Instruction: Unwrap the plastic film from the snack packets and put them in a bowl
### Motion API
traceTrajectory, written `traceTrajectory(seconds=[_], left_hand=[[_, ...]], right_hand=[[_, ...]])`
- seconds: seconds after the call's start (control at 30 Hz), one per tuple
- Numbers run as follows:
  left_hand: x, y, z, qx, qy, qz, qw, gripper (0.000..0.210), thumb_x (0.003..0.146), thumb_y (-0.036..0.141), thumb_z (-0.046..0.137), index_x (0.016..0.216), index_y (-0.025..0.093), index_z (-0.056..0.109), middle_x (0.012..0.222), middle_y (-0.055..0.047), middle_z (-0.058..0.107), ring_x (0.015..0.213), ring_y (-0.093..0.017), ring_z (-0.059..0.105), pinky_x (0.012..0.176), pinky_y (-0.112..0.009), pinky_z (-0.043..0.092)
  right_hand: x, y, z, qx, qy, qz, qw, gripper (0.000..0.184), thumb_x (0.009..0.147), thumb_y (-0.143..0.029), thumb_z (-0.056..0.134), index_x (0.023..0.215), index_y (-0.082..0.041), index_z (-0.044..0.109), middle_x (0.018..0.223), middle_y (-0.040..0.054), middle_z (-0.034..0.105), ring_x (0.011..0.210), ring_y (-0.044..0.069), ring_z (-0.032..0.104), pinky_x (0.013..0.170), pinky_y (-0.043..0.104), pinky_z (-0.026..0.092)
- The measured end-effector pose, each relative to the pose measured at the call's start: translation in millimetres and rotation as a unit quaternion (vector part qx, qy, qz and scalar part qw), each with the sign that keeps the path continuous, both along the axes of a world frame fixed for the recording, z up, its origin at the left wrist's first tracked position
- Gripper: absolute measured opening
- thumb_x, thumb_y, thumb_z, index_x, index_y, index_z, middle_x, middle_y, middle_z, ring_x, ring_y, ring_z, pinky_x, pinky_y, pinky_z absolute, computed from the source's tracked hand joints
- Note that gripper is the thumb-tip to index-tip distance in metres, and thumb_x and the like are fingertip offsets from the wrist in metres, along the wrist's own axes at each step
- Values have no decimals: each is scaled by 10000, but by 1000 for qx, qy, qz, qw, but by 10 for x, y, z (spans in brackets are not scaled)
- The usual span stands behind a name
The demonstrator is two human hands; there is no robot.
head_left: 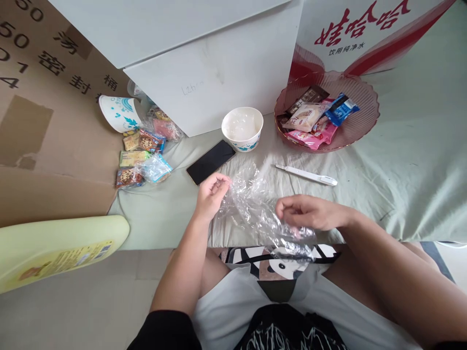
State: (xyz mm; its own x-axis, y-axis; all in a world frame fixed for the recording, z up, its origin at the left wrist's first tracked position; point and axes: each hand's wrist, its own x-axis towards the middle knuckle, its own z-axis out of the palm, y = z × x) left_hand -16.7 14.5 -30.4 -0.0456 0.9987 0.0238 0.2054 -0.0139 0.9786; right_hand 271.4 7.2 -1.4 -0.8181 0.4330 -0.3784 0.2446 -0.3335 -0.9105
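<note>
A crumpled sheet of clear plastic wrap (255, 209) stretches between my two hands over the edge of the cloth-covered surface. My left hand (211, 194) pinches its left end. On the other side, my right hand (310, 212) has curled fingers closed on the right part, which hangs down over my lap. Just beyond the wrap stands a white paper bowl (242, 127) with blue leaf prints and something clear inside. A black phone (210, 162) lies flat beside the bowl. To the right rests a white utility knife (306, 174).
A pink ribbed bowl (365, 121) holds several wrapped snacks. More snack packets (142, 160) and a tipped paper bowl (120, 113) lie by a cardboard box (47, 116). White boxes (219, 78) stand at the back. A yellow-green jug (62, 248) is at lower left.
</note>
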Motion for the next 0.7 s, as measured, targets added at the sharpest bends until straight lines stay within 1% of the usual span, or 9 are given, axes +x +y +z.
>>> traceTrajectory(seconds=[0.07, 0.17, 0.23, 0.3, 0.37, 0.43, 0.53, 0.63, 0.7], left_hand=[[0, 29, -32, 23, -38, 64, 997, 327, 777, 510, 765, 743, 210, 640, 1211, -104, 637, 1106, -245, 620, 793, -327, 556], [8, 75, -24, 42, -96, 135, 985, 429, 702, 571, 820, 729, 206, 597, 1403, -105, 547, 1307, -285, 544, 867, -340, 575], [7, 94, 12, 38, -137, 154, 978, 439, 683, 552, 840, 745, 206, 578, 1272, -101, 627, 1164, -239, 633, 794, -291, 576], [-3, 101, 53, 18, -167, 165, 972, 418, 695, 519, 833, 760, 210, 559, 970, -53, 687, 794, -139, 666, 586, -209, 511], [-19, 102, 86, -7, -175, 166, 970, 382, 723, 489, 805, 761, 216, 540, 667, 31, 583, 475, -63, 467, 403, -171, 330], [-30, 102, 109, -24, -162, 160, 973, 351, 724, 461, 788, 742, 221, 533, 533, 79, 435, 391, -49, 308, 354, -179, 219], [-17, 102, 136, -28, -144, 135, 980, 355, 666, 440, 803, 674, 211, 533, 604, 43, 491, 480, -68, 432, 416, -182, 347], [14, 92, 171, -26, -173, 86, 981, 418, 628, 464, 807, 615, 198, 485, 879, -40, 657, 738, -138, 633, 592, -240, 532], [24, 77, 192, -61, -205, 49, 976, 441, 645, 486, 791, 621, 206, 452, 833, -39, 674, 718, -152, 655, 586, -257, 550]], right_hand=[[-11, -27, 44, -70, 25, 73, 995, 91, 878, -283, 601, 873, -214, 542, 594, -77, 532, 511, 83, 496, 514, 220, 390], [-4, -27, 58, -85, 22, 73, 993, 138, 916, -315, 605, 871, -217, 519, 613, -66, 576, 528, 81, 514, 538, 224, 412], [20, 0, 40, -69, 25, 40, 997, 179, 916, -348, 630, 901, -217, 509, 635, -55, 617, 540, 88, 541, 549, 232, 429], [48, 34, 23, -57, 37, -12, 998, 234, 897, -384, 667, 922, -217, 505, 647, -50, 626, 545, 99, 568, 560, 248, 456], [71, 64, 20, -40, 47, -110, 992, 298, 864, -425, 707, 923, -222, 496, 635, -54, 606, 528, 108, 569, 538, 257, 457], [90, 83, 32, -22, 67, -241, 968, 367, 819, -475, 740, 903, -240, 470, 587, -76, 549, 470, 109, 524, 480, 254, 416], [135, 74, 63, -34, 122, -353, 927, 464, 744, -526, 781, 903, -268, 431, 508, -124, 436, 379, 100, 438, 453, 255, 372], [234, -2, 80, -79, 146, -298, 940, 560, 681, -596, 815, 934, -278, 431, 489, -138, 424, 350, 103, 445, 490, 265, 396], [312, -68, 75, -122, 148, -208, 959, 615, 645, -667, 817, 932, -273, 443, 463, -135, 420, 348, 111, 462, 482, 253, 382]])
